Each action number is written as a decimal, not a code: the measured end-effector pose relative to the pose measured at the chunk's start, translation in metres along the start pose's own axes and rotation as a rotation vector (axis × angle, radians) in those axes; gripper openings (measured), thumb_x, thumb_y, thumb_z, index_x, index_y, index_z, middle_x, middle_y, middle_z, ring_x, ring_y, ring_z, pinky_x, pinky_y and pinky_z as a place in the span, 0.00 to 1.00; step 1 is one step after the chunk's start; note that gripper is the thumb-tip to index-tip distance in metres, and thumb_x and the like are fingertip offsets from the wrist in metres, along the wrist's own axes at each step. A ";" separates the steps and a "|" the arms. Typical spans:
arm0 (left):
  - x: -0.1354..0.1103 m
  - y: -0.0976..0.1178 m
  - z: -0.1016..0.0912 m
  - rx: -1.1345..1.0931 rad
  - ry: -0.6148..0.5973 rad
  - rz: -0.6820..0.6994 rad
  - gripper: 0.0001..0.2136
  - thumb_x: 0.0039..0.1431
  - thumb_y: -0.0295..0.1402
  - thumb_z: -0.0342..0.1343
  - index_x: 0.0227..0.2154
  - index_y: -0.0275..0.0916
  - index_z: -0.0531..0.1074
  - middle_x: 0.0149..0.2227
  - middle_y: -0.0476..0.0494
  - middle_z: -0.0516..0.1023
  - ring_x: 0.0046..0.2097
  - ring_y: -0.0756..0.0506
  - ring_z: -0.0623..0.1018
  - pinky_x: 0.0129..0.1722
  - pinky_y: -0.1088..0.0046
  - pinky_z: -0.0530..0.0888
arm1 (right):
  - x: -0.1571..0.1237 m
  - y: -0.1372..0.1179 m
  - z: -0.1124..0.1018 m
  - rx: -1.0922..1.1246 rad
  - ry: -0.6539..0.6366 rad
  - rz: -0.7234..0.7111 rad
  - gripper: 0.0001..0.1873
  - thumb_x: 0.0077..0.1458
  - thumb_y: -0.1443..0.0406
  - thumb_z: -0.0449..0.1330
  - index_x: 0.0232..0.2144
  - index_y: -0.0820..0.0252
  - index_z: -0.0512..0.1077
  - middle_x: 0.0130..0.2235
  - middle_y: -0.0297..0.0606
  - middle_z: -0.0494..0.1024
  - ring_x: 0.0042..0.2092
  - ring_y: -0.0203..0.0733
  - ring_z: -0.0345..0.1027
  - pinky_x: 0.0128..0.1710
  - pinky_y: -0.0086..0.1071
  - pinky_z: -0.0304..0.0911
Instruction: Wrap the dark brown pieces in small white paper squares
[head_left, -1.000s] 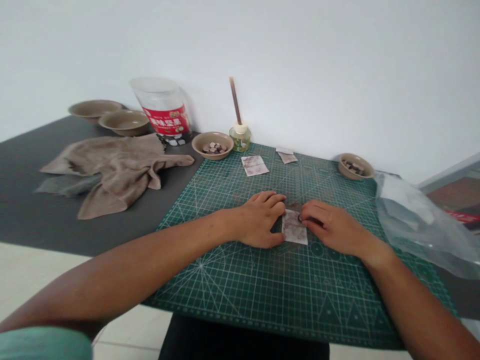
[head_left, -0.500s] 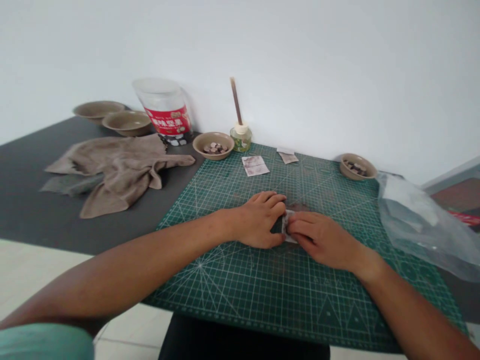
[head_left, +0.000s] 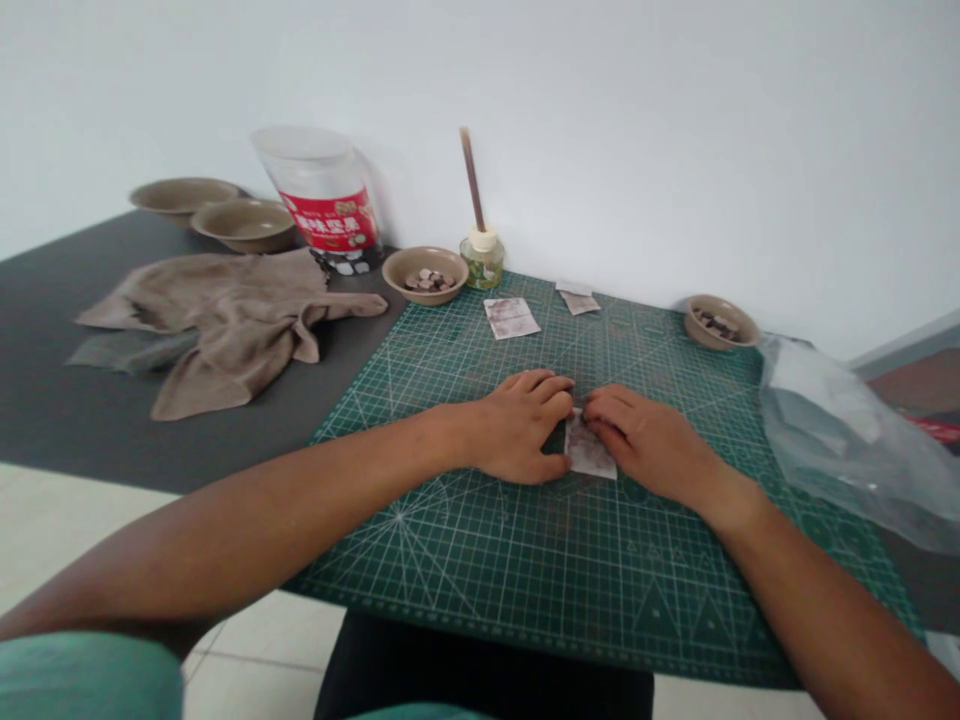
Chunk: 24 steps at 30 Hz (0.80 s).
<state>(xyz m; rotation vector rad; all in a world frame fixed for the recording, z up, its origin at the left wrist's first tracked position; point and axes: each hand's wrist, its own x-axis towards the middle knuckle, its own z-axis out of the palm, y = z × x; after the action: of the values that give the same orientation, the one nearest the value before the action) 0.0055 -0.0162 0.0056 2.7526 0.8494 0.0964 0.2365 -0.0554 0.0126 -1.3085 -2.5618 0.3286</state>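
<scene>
A small stained white paper square (head_left: 587, 455) lies on the green cutting mat (head_left: 525, 560). My left hand (head_left: 521, 438) rests on the mat at the paper's left edge, fingers curled, thumb and fingertips holding that edge. My right hand (head_left: 645, 440) lies over the paper's right side, its fingers pressed down on it. What lies under the fingers is hidden.
Two more paper squares (head_left: 511, 317) (head_left: 579, 300) lie further back. Small bowls of dark round pieces (head_left: 424, 275) (head_left: 721, 321), a reed diffuser bottle (head_left: 481, 255), a plastic jar (head_left: 324, 203), two empty bowls (head_left: 244, 224), a brown cloth (head_left: 225, 320) and a clear plastic bag (head_left: 847, 440) surround the mat.
My right hand slid left over the paper, then drew back right a little, so more of the paper shows again. My left hand stayed put. The view tilted slightly.
</scene>
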 end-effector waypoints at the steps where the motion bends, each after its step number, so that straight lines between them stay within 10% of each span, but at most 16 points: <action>1: 0.000 0.000 0.000 0.001 0.003 -0.003 0.25 0.61 0.48 0.55 0.54 0.37 0.64 0.69 0.32 0.55 0.70 0.31 0.54 0.67 0.51 0.54 | -0.001 0.003 -0.003 -0.010 -0.010 0.024 0.08 0.65 0.69 0.51 0.40 0.56 0.71 0.44 0.41 0.76 0.44 0.45 0.71 0.44 0.40 0.66; 7: -0.001 0.001 -0.002 0.014 -0.004 0.022 0.24 0.61 0.48 0.55 0.52 0.35 0.65 0.69 0.30 0.56 0.70 0.31 0.54 0.67 0.53 0.55 | -0.010 -0.004 -0.003 0.048 -0.145 -0.147 0.09 0.67 0.68 0.51 0.41 0.54 0.71 0.43 0.38 0.77 0.43 0.43 0.72 0.43 0.37 0.67; 24: 0.000 -0.001 0.001 0.009 0.002 0.001 0.25 0.61 0.49 0.55 0.54 0.37 0.65 0.69 0.32 0.55 0.70 0.32 0.53 0.67 0.52 0.54 | -0.009 0.002 -0.001 -0.026 0.018 0.037 0.06 0.66 0.66 0.53 0.38 0.56 0.70 0.42 0.39 0.77 0.42 0.45 0.71 0.42 0.40 0.66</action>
<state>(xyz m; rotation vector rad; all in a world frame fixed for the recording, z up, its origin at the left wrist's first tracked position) 0.0047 -0.0159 0.0043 2.7617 0.8507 0.0958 0.2433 -0.0621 0.0118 -1.3625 -2.5381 0.2893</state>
